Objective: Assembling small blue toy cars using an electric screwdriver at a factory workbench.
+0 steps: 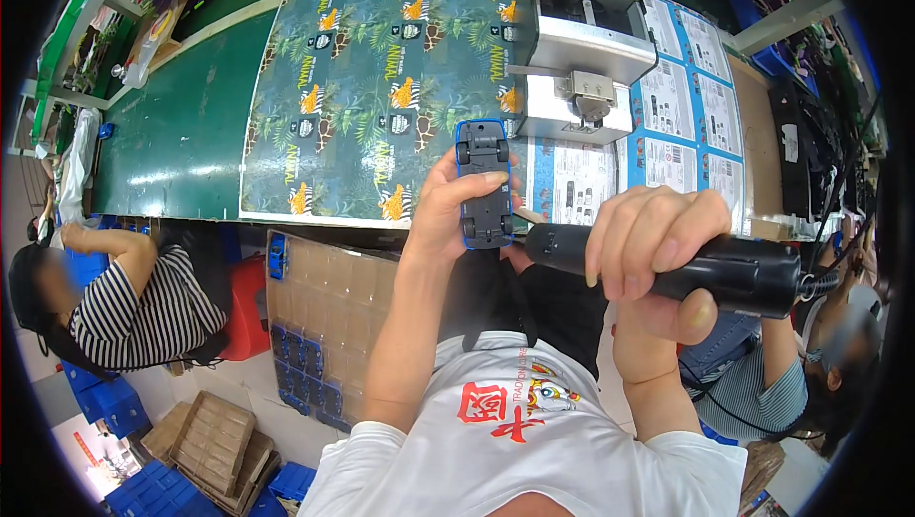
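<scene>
Two hands: both are raised in front of the person's chest, each gripping something.
Left hand (448, 207): clasped around a blue toy car (483, 183), fingers along its left side, thumb at its lower right edge.
Toy car: held upside down, dark underside and four wheels facing up, nose pointing away toward the bench; its near end sits just beside the tip of the tool.
Right hand (658, 250): clenched over a black electric screwdriver (734, 274), fingers wrapped across the top, thumb beneath.
Screwdriver: lying level, tip pointing left toward the car, a cable running from its right end.
Bench edge: the green worktable (181, 136) ends just beyond the car; a jungle-print sheet (372, 69) reaches that near edge.
Grey machine (581, 36): stands on the bench right of the sheet, behind the car, with blue printed cards (681, 107) beside it.
Open room: bare green surface lies left of the sheet.
Below the bench: a brown tray (329, 307) holds blue cars along its left side.
Neighbours: a person in a striped top (143, 303) sits at left, another at right, both apart from the hands.
</scene>
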{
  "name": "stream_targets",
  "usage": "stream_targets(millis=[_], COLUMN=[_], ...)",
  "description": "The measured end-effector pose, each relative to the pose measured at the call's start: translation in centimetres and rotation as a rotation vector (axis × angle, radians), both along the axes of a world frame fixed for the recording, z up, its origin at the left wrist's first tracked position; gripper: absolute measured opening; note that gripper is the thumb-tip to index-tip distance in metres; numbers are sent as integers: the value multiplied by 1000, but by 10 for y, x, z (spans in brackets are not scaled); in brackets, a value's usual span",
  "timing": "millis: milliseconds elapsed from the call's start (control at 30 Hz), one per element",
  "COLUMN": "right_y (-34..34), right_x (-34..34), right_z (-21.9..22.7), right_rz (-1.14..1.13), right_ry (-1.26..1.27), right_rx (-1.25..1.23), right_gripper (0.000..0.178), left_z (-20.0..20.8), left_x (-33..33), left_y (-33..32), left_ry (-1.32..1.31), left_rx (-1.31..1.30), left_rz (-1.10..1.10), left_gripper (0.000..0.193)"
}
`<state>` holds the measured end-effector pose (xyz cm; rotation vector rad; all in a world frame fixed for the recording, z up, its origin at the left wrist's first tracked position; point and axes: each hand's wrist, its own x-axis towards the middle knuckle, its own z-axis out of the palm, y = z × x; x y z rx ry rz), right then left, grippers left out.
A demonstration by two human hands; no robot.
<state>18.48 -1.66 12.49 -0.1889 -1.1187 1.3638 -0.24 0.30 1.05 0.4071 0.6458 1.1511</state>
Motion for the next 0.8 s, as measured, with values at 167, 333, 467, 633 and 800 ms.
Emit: stream_targets(millis=[167, 333, 467, 633, 800], right_y=[2, 2, -2, 0, 3], right_x=[-4, -9, -13, -14, -12], right_z=[-4, -8, -5, -5, -3], right_rz=[-50, -60, 0, 3, -9], right_ry=[-162, -204, -127, -131, -118], right_rx=[165, 128, -5, 11, 82], right_gripper=[38, 40, 38, 38, 42], left_z=[-1, -2, 0, -1, -4], left_x=[5, 5, 4, 4, 6], left_y=[0, 0, 0, 4, 6], left_ry=[26, 28, 18, -1, -14], left_rx=[3, -52, -31, -45, -62], left_rz=[20, 41, 58, 51, 72], left_gripper=[39, 33, 31, 31, 29])
